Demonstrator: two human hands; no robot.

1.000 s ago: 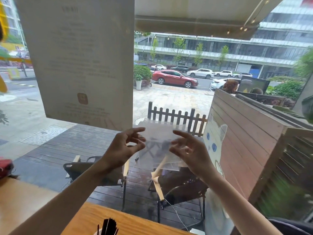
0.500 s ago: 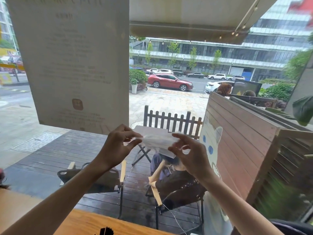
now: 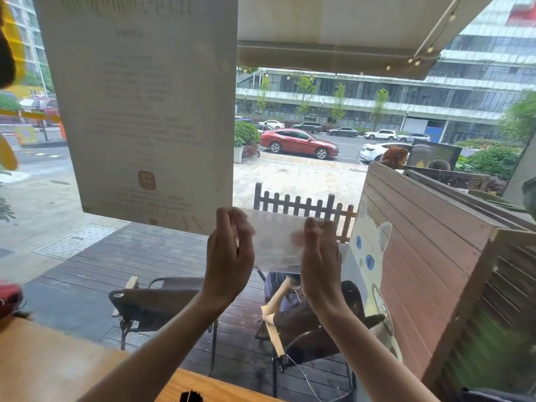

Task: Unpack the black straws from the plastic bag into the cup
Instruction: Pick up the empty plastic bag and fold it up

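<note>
Bag (image 3: pixel 274 242) sits stretched flat between your raised hands at chest height, well above the worktop (image 3: pixel 58 358), and looks empty, so you are likely smoothing or folding it. Your left hand (image 3: pixel 229 250) pinches its 9 o'clock edge, fingers curled, back toward you. Your right hand (image 3: pixel 319 253) holds the 3 o'clock edge, fingers upright behind the film. Straws (image 3: pixel 190 396) show only as dark tips at 6 o'clock; the cup is out of view.

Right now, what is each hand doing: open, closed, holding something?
Left hand: grips the left edge of the plastic bag.
Right hand: holds the bag's right edge.
</note>
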